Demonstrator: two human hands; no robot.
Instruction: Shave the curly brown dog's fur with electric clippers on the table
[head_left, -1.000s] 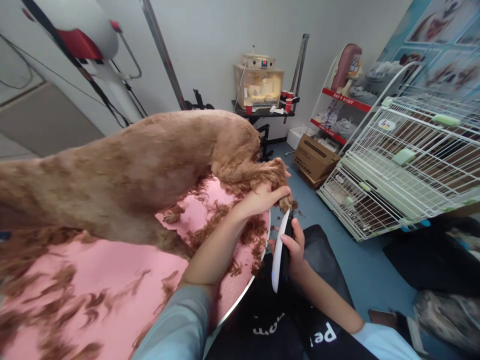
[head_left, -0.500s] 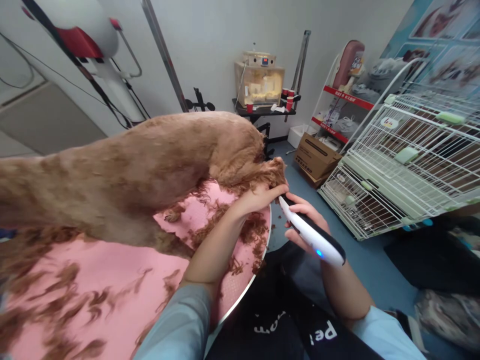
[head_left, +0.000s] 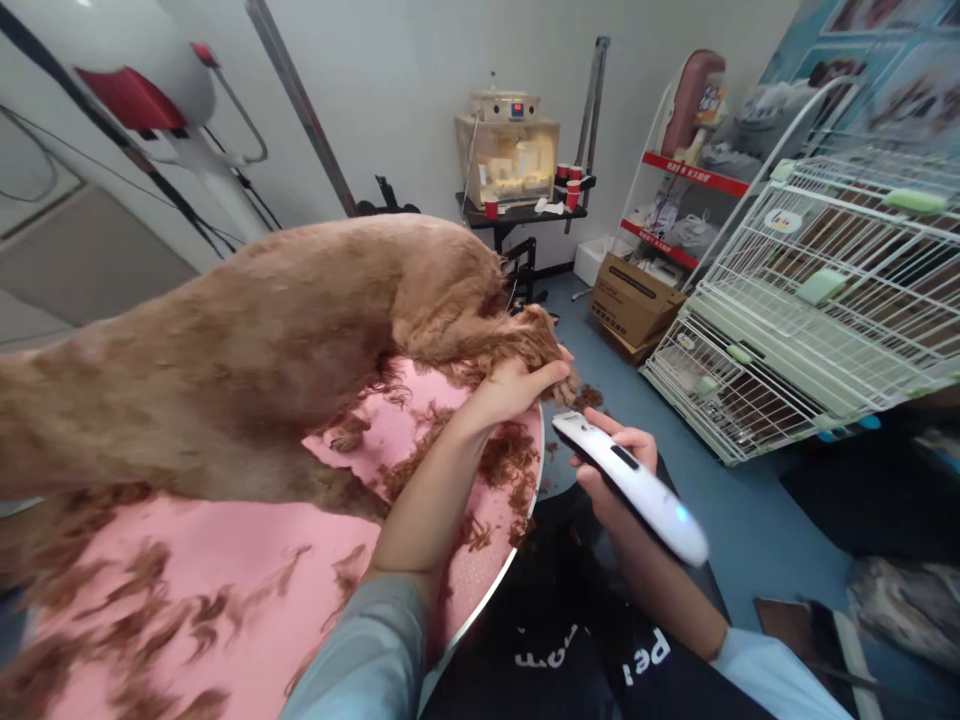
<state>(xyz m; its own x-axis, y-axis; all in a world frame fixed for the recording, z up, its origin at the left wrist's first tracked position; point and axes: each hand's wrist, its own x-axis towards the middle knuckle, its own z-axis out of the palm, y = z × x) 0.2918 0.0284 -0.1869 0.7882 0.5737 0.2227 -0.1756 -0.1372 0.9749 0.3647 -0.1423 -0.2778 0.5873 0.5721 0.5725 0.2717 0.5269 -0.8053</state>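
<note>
A brown dog (head_left: 315,330) stands on a pink round grooming table (head_left: 262,570), its body clipped short and its head outside the view. My left hand (head_left: 517,385) is closed around the dog's hind paw (head_left: 559,375), which is lifted at the table's edge and still has longer, shaggy hair. In my right hand (head_left: 622,465) is a white hair clipper (head_left: 637,487) with a blue light lit. Its blade end points at the paw, just below and apart from the toes. A tuft of cut hair (head_left: 589,396) shows beside the paw.
Loose brown hair (head_left: 202,620) lies over the table. White wire cages (head_left: 832,280) and a cardboard box (head_left: 637,305) stand on the right, near a shelf rack (head_left: 694,175). A lit clear box (head_left: 510,160) is at the back; a dryer (head_left: 150,70) stands back left.
My right hand has turned the clipper over and drawn it slightly away from the paw. A tuft of hair now shows beside the paw. My left hand keeps its hold.
</note>
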